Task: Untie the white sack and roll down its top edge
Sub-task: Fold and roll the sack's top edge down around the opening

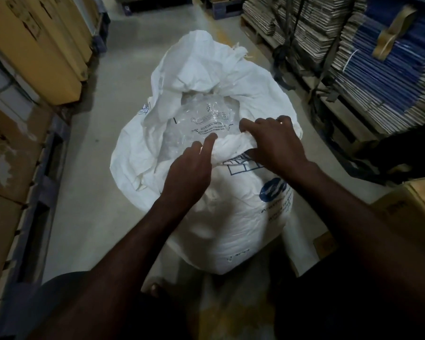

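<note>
Here, one large white woven plastic sack [221,212] stands upright on the pale concrete floor [88,192] between stacked brown cardboard boxes [42,45] and flat bundled cartons [368,60], its mouth open upward. One crinkled clear plastic liner [201,121] with printed text shows inside. The right hand [277,143] pinches the bunched near rim; the left hand [189,173] rests beside it, fingers loosely spread, holding nothing

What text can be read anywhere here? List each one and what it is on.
Clear plastic bag: upside-down print, seemingly "THIS BAG IS NOT A TOY"; other lines too small.
White sack: blue logo and slanted blue lettering, too blurred to read.
Cardboard box: dark print, illegible.
Cartons: only blurred markings.
</note>
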Tool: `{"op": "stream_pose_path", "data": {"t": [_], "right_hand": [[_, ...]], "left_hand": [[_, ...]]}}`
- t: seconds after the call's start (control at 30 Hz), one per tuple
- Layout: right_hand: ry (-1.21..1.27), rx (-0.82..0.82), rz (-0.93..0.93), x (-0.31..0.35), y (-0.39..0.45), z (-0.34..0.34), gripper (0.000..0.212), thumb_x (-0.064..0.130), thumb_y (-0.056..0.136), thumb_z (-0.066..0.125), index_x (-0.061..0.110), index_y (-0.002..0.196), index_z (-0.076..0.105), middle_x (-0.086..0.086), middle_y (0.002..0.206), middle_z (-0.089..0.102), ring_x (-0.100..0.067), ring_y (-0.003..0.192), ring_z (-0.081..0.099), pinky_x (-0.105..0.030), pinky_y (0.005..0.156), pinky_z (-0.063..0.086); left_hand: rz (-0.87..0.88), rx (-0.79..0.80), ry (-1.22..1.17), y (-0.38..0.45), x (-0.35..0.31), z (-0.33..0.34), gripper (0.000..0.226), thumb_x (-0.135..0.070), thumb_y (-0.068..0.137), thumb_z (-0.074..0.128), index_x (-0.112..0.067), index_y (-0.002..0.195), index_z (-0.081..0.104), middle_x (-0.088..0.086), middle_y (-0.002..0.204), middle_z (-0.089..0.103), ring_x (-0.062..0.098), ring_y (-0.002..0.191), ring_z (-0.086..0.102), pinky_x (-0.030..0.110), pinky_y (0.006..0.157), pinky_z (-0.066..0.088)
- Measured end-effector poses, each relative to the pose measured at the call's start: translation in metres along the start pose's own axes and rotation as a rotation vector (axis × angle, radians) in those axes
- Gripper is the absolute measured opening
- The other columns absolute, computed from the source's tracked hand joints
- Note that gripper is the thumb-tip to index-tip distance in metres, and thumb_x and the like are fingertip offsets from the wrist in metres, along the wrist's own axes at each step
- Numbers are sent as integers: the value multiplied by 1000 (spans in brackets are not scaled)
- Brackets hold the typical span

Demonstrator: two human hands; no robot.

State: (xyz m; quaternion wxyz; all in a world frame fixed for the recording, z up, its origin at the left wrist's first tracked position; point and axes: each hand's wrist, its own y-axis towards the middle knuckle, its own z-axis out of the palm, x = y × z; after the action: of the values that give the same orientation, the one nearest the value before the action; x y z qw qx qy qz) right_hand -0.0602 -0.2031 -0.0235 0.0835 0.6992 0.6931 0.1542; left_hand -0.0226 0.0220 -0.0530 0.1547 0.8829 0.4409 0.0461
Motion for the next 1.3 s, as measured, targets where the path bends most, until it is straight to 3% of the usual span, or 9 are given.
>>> {"op": "stream_pose_path", "data": {"t": [0.2, 0.33, 0.53, 0.63, 0.87, 1.03, 1.17, 1.23, 1.3], "right_hand": [[105, -315, -49, 33, -5, -27, 53, 11, 74, 71, 20, 125, 55, -5, 101, 63, -33, 89, 60, -46, 80, 46], [224, -483, -60, 39, -18, -61, 49, 7, 77, 71, 21, 120, 54, -6, 103, 64, -34, 82, 60, -47, 68, 50], [406, -469, -153, 110, -51, -87, 33, 7, 85, 71, 8, 118, 70, -11, 99, 70, -39, 82, 72, -49, 63, 58], [410, -463, -193, 154, -46, -88, 38, 6, 85, 70, 10, 123, 69, -10, 93, 66, -41, 73, 68, -49, 54, 55], [380, 59, -132, 153, -47, -62, 83, 27, 83, 76, 28, 155, 36, 1, 143, 39, -28, 90, 68, -39, 64, 54], [224, -311, -58, 128, -28, -64, 60, 3, 77, 67, 27, 132, 64, 0, 117, 68, -35, 82, 71, -36, 60, 57], [155, -395, -60, 116, -29, -64, 55, 1, 73, 59, 22, 123, 69, -3, 112, 69, -34, 83, 66, -42, 58, 53], [121, -410, -89, 116, -29, -65, 54, 0, 74, 59, 18, 123, 70, -6, 110, 69, -35, 93, 62, -45, 68, 52], [100, -359, -130, 117, -26, -67, 54, 7, 73, 63, 17, 125, 69, -8, 113, 65, -37, 105, 57, -48, 87, 47]], "left_hand": [[-27, -39, -281, -10, 4, -30, 77, -52, 96, 66, -30, 161, 34, 1, 140, 62, 30, 121, 66, 46, 86, 59], [-72, -238, -236, 1, 15, -64, 46, -33, 97, 53, -24, 142, 55, 6, 111, 71, 40, 98, 72, 49, 75, 58], [26, -537, -97, -7, 58, -102, 32, -19, 100, 57, -12, 131, 62, 20, 117, 69, 44, 93, 72, 52, 61, 57], [22, -652, -88, -7, 95, -109, 33, -5, 94, 60, -10, 126, 65, 19, 119, 67, 40, 101, 68, 50, 71, 53], [24, -522, -129, -36, 135, -110, 43, 11, 77, 62, -5, 113, 77, 18, 116, 71, 41, 107, 66, 49, 88, 49], [115, -252, -265, -38, 122, -125, 59, -1, 73, 64, -17, 131, 66, 6, 135, 68, 34, 126, 64, 50, 103, 52], [112, -78, -77, -42, 89, -120, 80, -60, 89, 68, -42, 161, 38, -2, 163, 51, 27, 156, 41, 62, 129, 25], [105, -165, -105, -39, 72, -115, 64, -55, 90, 67, -42, 149, 48, -9, 144, 66, 22, 137, 60, 49, 116, 44], [52, -277, -146, -37, 64, -111, 48, -44, 89, 69, -42, 134, 56, -14, 120, 72, 19, 107, 71, 37, 84, 54]]}}
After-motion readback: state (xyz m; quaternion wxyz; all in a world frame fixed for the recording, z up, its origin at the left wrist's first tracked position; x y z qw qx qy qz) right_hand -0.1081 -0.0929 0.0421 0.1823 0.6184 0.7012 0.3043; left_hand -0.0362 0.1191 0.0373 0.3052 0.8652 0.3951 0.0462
